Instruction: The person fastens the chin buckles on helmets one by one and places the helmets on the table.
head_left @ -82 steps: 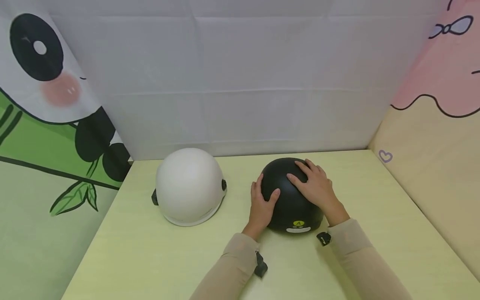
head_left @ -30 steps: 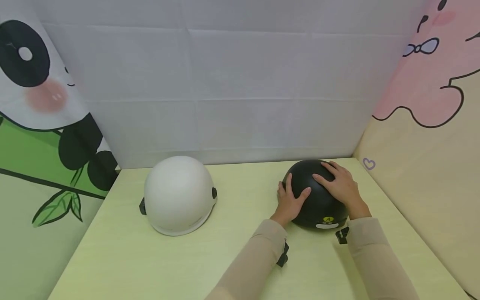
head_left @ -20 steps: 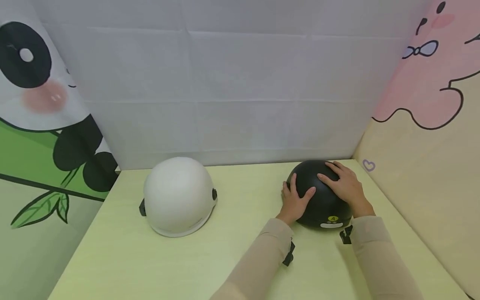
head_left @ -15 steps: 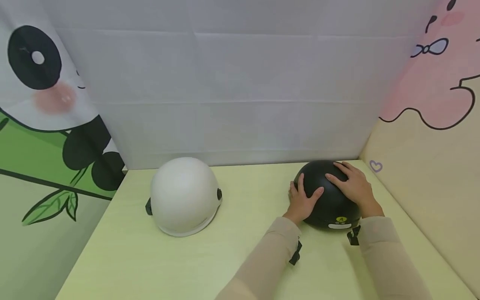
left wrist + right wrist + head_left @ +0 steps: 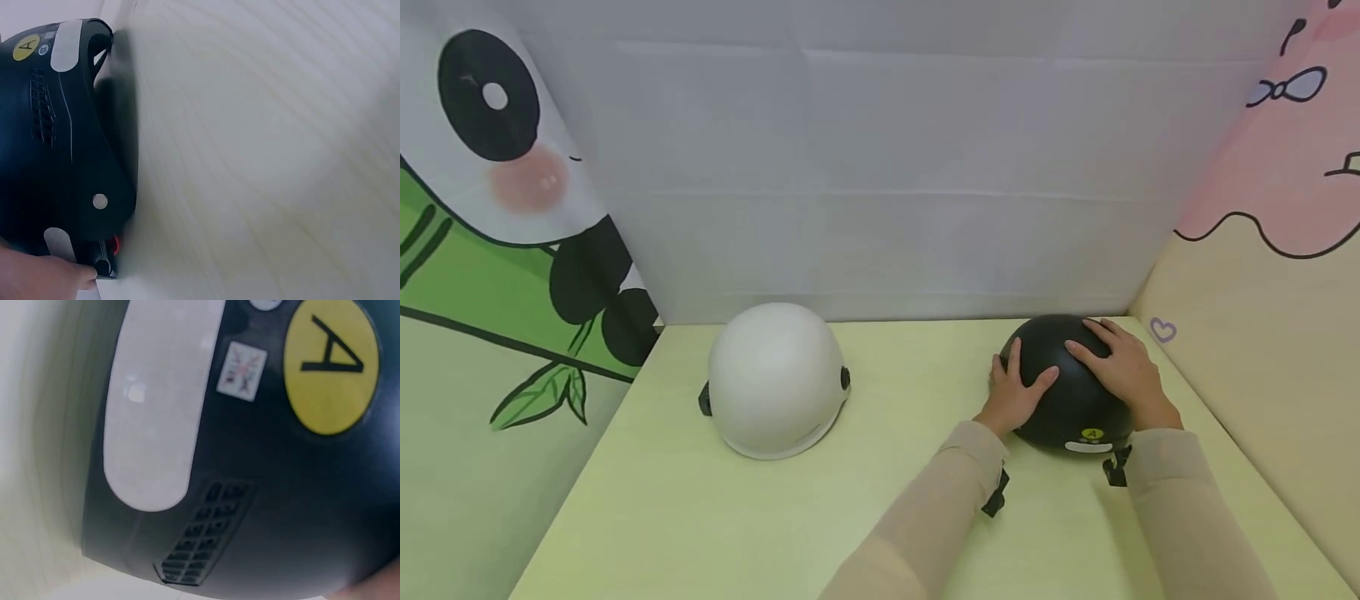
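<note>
A black helmet (image 5: 1063, 412) sits dome up on the pale green table (image 5: 820, 517), near the back right corner. My left hand (image 5: 1018, 393) lies against its left side, thumb spread over the dome. My right hand (image 5: 1122, 371) rests flat on the top right of the dome, fingers spread. The left wrist view shows the black helmet (image 5: 56, 137) from the side, with a fingertip (image 5: 44, 278) at its lower rim. Filling the right wrist view is the black helmet (image 5: 262, 500), with a yellow "A" sticker (image 5: 331, 362) and a white stripe (image 5: 156, 406).
A white helmet (image 5: 775, 379) stands on the left half of the table. Printed fabric walls close the table in: white at the back (image 5: 880, 167), a panda print on the left (image 5: 490, 208), pink and beige on the right (image 5: 1277, 250).
The black helmet has slid from the middle of the table to the right and back toward the corner, with both hands staying on it. The white helmet has not moved.
</note>
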The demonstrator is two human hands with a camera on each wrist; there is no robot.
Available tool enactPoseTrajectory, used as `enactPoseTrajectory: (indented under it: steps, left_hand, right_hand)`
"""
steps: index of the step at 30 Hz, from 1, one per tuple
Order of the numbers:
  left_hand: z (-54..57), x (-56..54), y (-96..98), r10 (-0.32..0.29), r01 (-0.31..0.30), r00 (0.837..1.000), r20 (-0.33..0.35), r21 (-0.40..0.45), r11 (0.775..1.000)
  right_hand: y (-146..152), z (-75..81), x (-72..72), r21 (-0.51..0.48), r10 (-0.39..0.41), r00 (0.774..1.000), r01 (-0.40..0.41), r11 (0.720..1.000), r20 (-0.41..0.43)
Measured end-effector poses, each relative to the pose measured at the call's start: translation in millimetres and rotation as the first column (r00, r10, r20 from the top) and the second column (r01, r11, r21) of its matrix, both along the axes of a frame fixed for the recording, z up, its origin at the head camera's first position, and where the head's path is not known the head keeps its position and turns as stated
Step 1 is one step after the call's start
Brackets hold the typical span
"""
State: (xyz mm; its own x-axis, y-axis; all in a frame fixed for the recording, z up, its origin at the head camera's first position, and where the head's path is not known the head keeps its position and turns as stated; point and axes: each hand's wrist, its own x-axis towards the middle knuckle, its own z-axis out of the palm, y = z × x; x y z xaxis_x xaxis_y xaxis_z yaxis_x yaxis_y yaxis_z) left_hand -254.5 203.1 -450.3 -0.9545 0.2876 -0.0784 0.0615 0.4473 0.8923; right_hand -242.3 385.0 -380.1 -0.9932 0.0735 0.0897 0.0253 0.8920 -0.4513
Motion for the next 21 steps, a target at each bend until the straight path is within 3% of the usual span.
enactPoseTrajectory:
  steps: [6,21]
  left_hand:
    - [2.7,4.1,-0.2,0.010,-0.010,1.000,0.001,-0.006,1.000]
    - [5.7,-1.4,-8.7,0.009,-0.009,1.000,0.023,-0.011,1.000]
  right_hand:
    - [1.0,-1.5,-0.2,-0.002,0.009,1.000,-0.009,1.000,-0.013]
    - [-4.3,-1.2,-11.0,0.021,0.029,0.999,-0.029,0.999,0.018]
